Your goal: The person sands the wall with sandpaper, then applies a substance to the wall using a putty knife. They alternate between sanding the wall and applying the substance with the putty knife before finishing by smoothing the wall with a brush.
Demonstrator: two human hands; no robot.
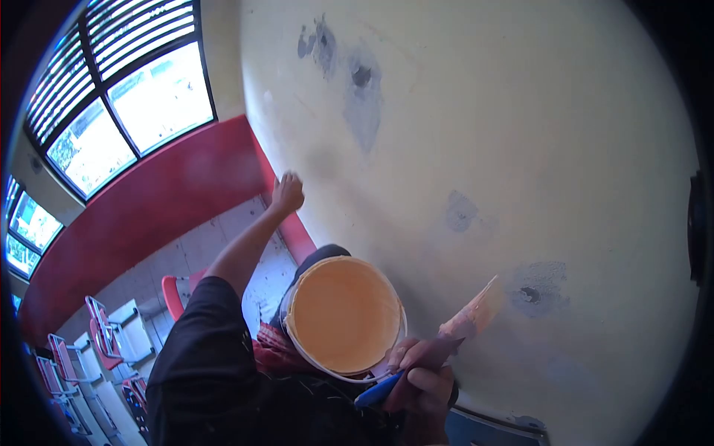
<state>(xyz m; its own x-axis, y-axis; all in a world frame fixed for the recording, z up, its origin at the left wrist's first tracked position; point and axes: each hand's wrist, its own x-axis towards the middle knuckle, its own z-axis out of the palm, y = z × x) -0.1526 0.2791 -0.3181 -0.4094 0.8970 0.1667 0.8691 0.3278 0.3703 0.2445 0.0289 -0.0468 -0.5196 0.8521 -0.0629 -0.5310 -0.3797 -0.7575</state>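
Note:
My right hand point(425, 375) is closed round a blue-handled tool point(379, 391), with a dark reddish flat piece point(430, 355) in the same grip. Beyond the fingers, a peach-coated tip point(470, 315) lies close against the cream wall point(580, 163); I cannot tell whether it is a brush or a scraper. Right beside this hand stands a round bucket point(291, 318) with peach-coloured paint or filler point(346, 316) inside and a pale wire handle. Off to the left, on my outstretched arm, my left hand point(288, 193) is a fist near the wall's edge, with nothing visible in it.
Grey patches with dark holes point(361, 76) mark the wall, another patch point(529, 295) close to the tool tip. Red-framed chairs point(104, 334) stand low at left on the tiled floor. A red lower wall point(163, 175) runs under barred windows point(160, 93). A dark blue panel point(483, 431) lies below.

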